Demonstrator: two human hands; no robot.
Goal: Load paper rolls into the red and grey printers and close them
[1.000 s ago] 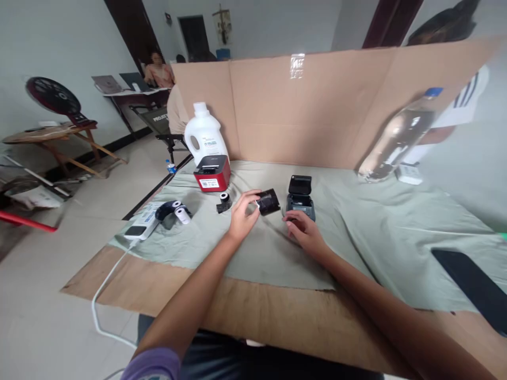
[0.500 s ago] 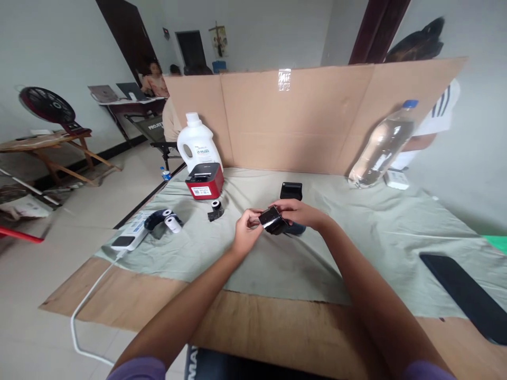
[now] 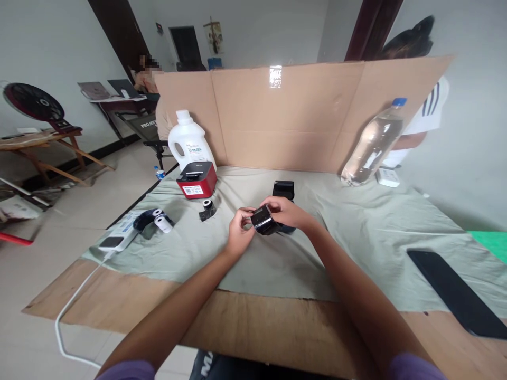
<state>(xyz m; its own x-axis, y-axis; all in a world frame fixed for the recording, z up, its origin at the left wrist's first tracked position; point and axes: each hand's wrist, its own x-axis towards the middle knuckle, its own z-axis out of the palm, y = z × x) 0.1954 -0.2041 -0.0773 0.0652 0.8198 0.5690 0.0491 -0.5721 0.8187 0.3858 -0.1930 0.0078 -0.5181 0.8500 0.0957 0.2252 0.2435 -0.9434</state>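
Surface (image 3: 396,232): wide, draped in pale green cloth, spans the middle of the frame; bare cardboard edge along the bottom. Cardboard screen (image 3: 301,116) stands upright across the upper centre. Clear water bottle (image 3: 372,145) at upper right, in front of the screen. White jug (image 3: 189,143) at upper left of centre; red-and-black label printer (image 3: 196,180) just in front of it. Flat black slab (image 3: 455,293) lies at lower right. Small dark printer (image 3: 283,191), lid raised, sits at centre just behind the hands. Paper rolls (image 3: 158,221) left of centre; a smaller roll (image 3: 206,206) between them and the hands.

Left hand (image 3: 237,235) and right hand (image 3: 287,214): each grip closed on the black cartridge (image 3: 262,220), held between them at frame centre, just above the cloth.
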